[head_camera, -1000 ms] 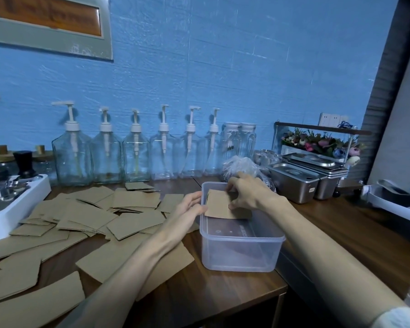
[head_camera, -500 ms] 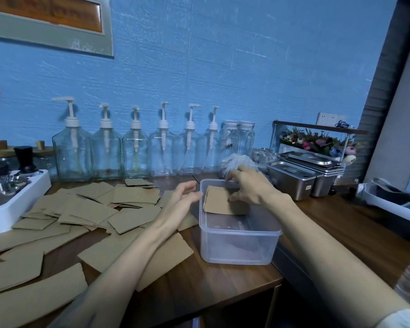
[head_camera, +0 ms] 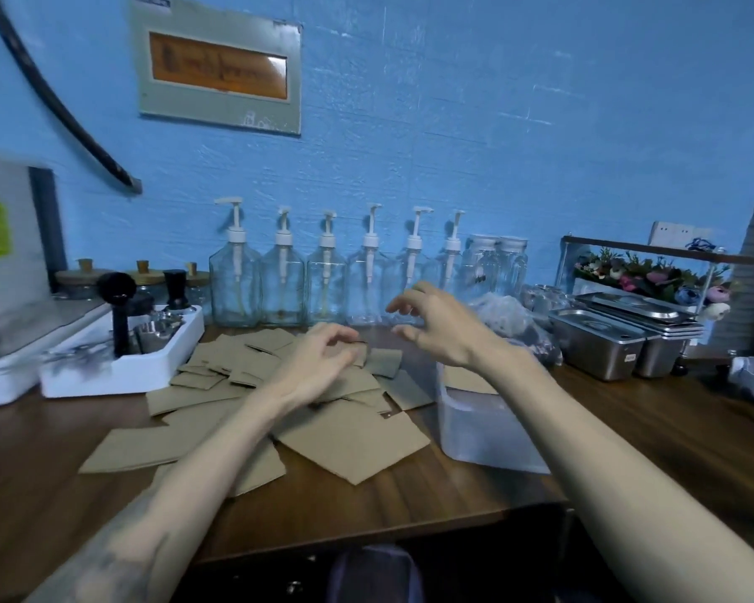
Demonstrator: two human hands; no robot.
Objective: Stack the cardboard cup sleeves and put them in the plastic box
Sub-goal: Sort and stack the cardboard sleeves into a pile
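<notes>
Blue wall [head_camera: 540, 124] backed the wooden counter [head_camera: 410, 498], with pump bottles [head_camera: 327, 280] along its rear edge. Loose cardboard sleeves [head_camera: 349, 437] lay scattered mid-counter; the plastic box [head_camera: 484, 433] stood just right of them, one sleeve visible inside. Left hand [head_camera: 318, 363] hovered over the pile, fingers loosely curled and empty; right hand [head_camera: 440, 328], above the box, was also loosely curled and empty.

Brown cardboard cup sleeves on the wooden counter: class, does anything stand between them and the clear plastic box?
Nothing visible does. The brown cardboard cup sleeves lie right beside the clear plastic box, whose top is open; only the right hand hangs above it, holding nothing.
</notes>
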